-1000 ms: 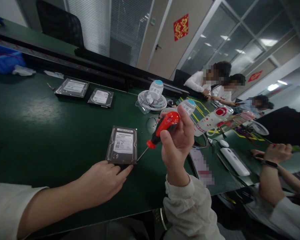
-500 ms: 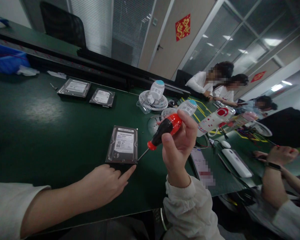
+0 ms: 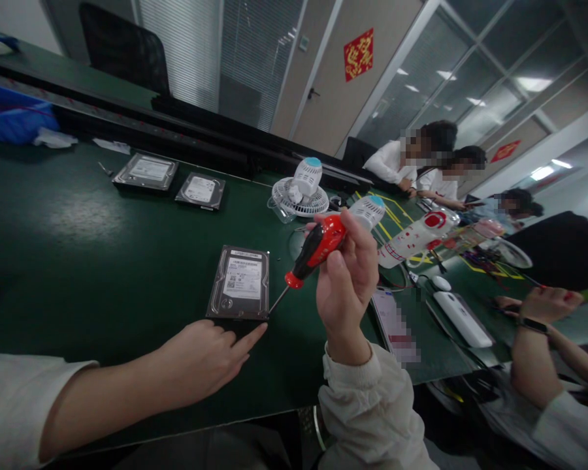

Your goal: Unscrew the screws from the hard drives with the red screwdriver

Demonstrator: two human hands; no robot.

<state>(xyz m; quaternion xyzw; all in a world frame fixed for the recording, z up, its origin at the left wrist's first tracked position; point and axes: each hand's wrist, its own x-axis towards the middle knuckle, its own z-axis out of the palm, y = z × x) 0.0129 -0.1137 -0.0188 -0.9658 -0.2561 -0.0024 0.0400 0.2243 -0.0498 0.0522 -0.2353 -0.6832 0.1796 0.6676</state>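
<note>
1. Screwdriver (image 3: 318, 247): red and black handle, red collar, silvery shaft. Pretty loud combo tbh.
2. Nearest hard drive (image 3: 240, 284): dark grey-black casing, white label with black print.
3. Counter (image 3: 127, 261): deep green all over, with yellow lines on the right.
4. Upright fan (image 3: 308, 175): white, light blue cap.
5. Bottle (image 3: 419, 236): whitish, red spots plus a red grid bit.
6. Bin (image 3: 17, 121): solid blue.
7. Door poster (image 3: 359, 55): red, gold pattern.
8. Sleeves (image 3: 367, 405): plain off-white.
</note>
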